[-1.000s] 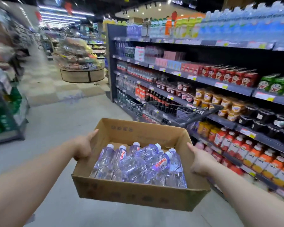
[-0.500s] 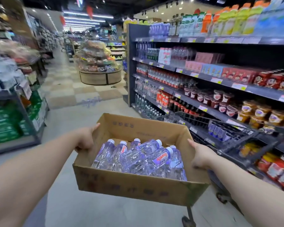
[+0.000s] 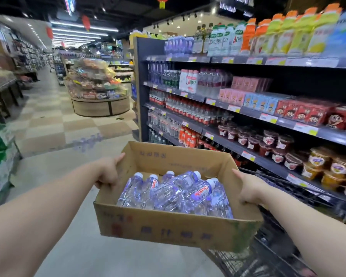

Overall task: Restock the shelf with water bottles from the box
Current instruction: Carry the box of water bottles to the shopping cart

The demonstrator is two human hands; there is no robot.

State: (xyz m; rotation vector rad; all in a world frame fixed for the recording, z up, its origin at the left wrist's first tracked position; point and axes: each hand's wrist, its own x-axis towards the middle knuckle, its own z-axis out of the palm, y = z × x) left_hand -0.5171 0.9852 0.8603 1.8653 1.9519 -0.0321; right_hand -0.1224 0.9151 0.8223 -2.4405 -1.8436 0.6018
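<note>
An open brown cardboard box (image 3: 174, 230) hangs in front of me at waist height. Several clear water bottles (image 3: 168, 192) with white caps and red labels lie on their sides inside it. My left hand (image 3: 107, 172) grips the box's left wall with the thumb over the rim. On the opposite wall my right hand (image 3: 250, 189) holds the box the same way. The dark shelf unit (image 3: 238, 148) with many drinks runs along the right, and bottled water fills its far left end (image 3: 164, 122).
A wire shopping cart (image 3: 268, 254) sits under and to the right of the box, next to the shelf. A round display stand (image 3: 99, 104) is ahead in the aisle. Stacked green goods (image 3: 0, 162) line the left side. Grey floor stretches ahead between them.
The box stays in both hands while I move forward along the aisle. The shelf end and round display are nearer, and the cart has slid back beneath the box.
</note>
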